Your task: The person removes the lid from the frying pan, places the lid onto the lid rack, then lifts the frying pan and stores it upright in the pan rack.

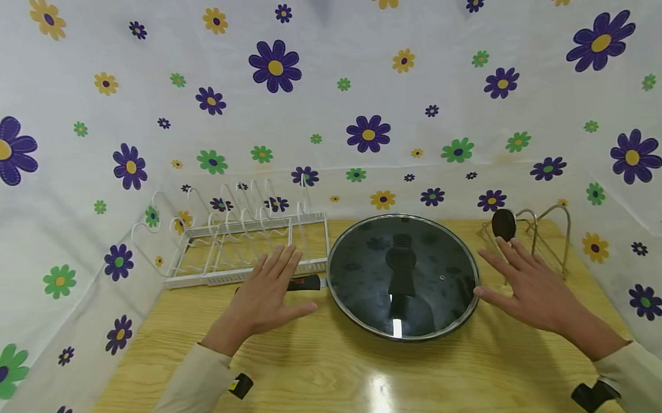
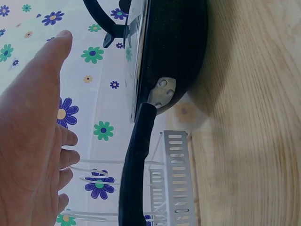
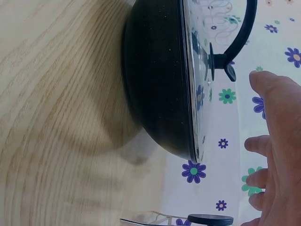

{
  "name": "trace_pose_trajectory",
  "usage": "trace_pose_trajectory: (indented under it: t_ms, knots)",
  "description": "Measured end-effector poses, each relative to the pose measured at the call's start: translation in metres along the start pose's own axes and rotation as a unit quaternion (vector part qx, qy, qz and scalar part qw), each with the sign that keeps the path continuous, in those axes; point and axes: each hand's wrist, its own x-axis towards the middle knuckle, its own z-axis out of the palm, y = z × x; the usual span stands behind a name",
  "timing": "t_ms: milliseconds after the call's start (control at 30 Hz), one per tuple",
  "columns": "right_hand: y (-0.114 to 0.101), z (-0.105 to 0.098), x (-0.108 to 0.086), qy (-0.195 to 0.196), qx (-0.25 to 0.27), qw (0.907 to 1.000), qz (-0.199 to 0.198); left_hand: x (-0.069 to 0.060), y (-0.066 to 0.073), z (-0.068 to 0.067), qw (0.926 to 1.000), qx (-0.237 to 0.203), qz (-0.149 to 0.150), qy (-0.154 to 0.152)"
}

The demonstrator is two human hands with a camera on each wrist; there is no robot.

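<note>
A dark pan (image 2: 181,42) with a glass lid (image 1: 422,252) on it stands on the wooden table, its black handle (image 1: 303,283) pointing left. The lid carries a black curved knob (image 3: 242,35). My left hand (image 1: 265,295) hovers by the pan's handle with fingers straight and thumb out, covering part of that handle. On the pan's other side my right hand (image 1: 534,287) is held in the air, fingers spread, its thumb near the lid's rim in the head view; whether it touches cannot be told there. In the right wrist view it is apart from the lid. Both hands hold nothing.
A white dish rack (image 1: 195,279) stands at the back left, behind the pan's handle. At the back right is a metal wire rack (image 1: 566,233) with a dark round-ended utensil (image 1: 504,223) at it. Flower-patterned sheeting (image 1: 327,108) closes off the back and sides.
</note>
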Motion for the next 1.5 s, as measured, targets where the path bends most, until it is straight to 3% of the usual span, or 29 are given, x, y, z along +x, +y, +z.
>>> trace_pose_trajectory:
  t_ms: [267, 733, 933, 1167, 1500]
  knots:
    - [0.000, 0.005, -0.003, -0.006, 0.006, 1.0000, 0.002, -0.001, 0.000, 0.001, 1.0000, -0.004, 0.000, -0.002]
    - [-0.002, -0.014, -0.001, -0.016, 0.006, 0.9998, -0.005, 0.001, -0.001, -0.012, 0.9999, -0.006, 0.014, -0.005]
    - [-0.008, -0.026, 0.002, -0.024, 0.037, 0.9989, -0.016, 0.009, -0.001, -0.019, 0.9993, -0.010, 0.036, -0.004]
    - [-0.020, -0.035, 0.006, -0.028, 0.057, 0.9977, -0.022, 0.023, 0.001, -0.029, 0.9969, -0.046, 0.063, -0.011]
    - [-0.041, -0.036, 0.014, -0.030, 0.136, 0.9891, -0.046, 0.039, 0.009, -0.035, 0.9943, -0.073, 0.077, -0.002]
